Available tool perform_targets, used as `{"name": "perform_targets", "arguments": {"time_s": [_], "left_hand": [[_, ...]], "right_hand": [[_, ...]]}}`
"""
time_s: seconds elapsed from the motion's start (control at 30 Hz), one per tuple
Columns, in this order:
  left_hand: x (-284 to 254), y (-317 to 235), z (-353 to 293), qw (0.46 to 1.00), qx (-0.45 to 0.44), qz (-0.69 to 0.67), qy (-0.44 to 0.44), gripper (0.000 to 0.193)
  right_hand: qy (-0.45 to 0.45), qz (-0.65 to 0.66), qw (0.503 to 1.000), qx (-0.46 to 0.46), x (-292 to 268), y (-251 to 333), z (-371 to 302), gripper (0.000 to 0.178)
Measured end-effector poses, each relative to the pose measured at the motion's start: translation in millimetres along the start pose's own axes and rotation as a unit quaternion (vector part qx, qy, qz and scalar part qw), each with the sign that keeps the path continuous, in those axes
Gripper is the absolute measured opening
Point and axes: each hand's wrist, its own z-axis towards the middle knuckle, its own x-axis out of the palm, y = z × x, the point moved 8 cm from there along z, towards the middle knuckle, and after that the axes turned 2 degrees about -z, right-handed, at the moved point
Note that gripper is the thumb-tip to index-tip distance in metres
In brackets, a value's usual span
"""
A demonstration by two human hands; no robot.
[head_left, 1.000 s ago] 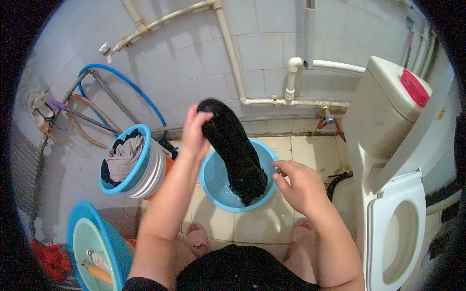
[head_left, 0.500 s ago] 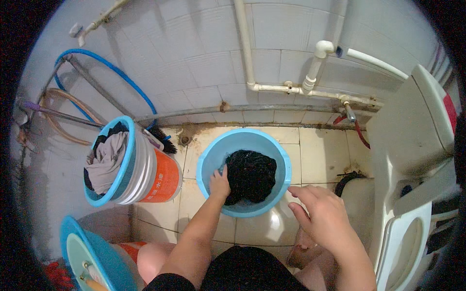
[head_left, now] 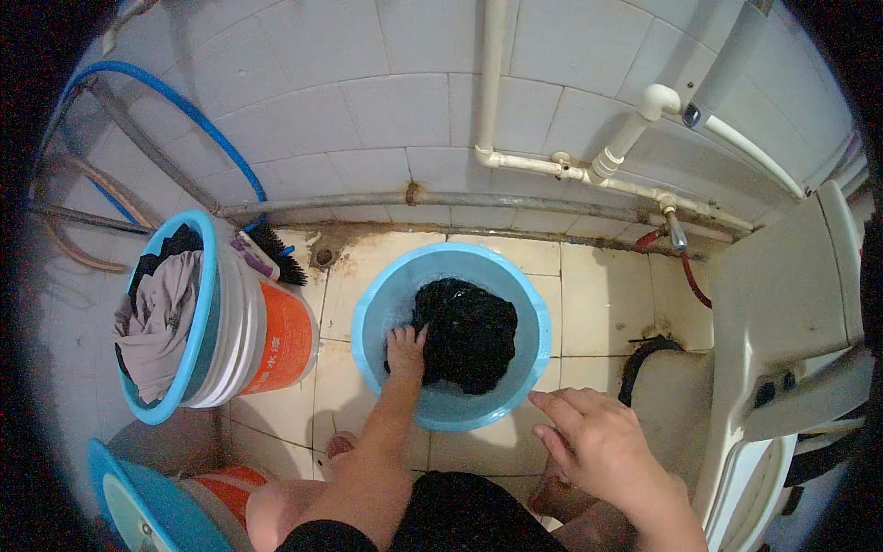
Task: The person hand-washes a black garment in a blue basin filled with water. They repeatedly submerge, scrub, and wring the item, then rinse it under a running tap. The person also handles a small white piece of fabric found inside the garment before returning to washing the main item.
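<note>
A wet black garment (head_left: 467,336) lies bunched in water inside a light blue plastic basin (head_left: 451,259) on the floor. My left hand (head_left: 405,353) reaches into the basin at the garment's left edge, its fingers spread and not wrapped round the cloth. Just outside the basin's lower right rim, my right hand (head_left: 593,440) hovers with nothing in it, thumb apart from loosely bent fingers.
At left, a blue basin (head_left: 208,304) of grey and black clothes sits on an orange-and-white bucket (head_left: 287,340). Another blue basin (head_left: 161,511) stands nearer. A black brush (head_left: 274,253) lies by the wall. A toilet (head_left: 782,304) stands right; pipes (head_left: 543,166) run along the wall.
The view has shifted slightly. My left fingers are spread more beside the garment, and the garment has changed shape a little. My right hand's fingers are more bent.
</note>
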Motion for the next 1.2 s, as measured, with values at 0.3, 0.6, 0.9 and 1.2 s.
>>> {"name": "perform_targets", "arguments": {"time_s": [0.3,0.6,0.9,1.2], "left_hand": [[6.9,-27.5,-34.6,0.995,-0.016,-0.089,0.041,0.056],[-109.5,64.6,-67.4,0.960,-0.155,-0.219,-0.084,0.035],[-331.2,132.8,-112.4,0.806,0.018,-0.447,-0.387,0.043],[-454.2,84.9,-201.0,0.745,0.107,-0.419,-0.508,0.030]], "right_hand": [[-0.015,0.018,0.998,-0.054,-2.2,14.7,-16.1,0.027],[-0.167,0.016,0.983,-0.076,-25.4,10.4,-44.0,0.016],[-0.158,0.029,0.987,-0.029,-43.1,-6.2,-66.6,0.023],[-0.193,0.035,0.981,0.003,-55.9,-20.3,-74.5,0.023]]}}
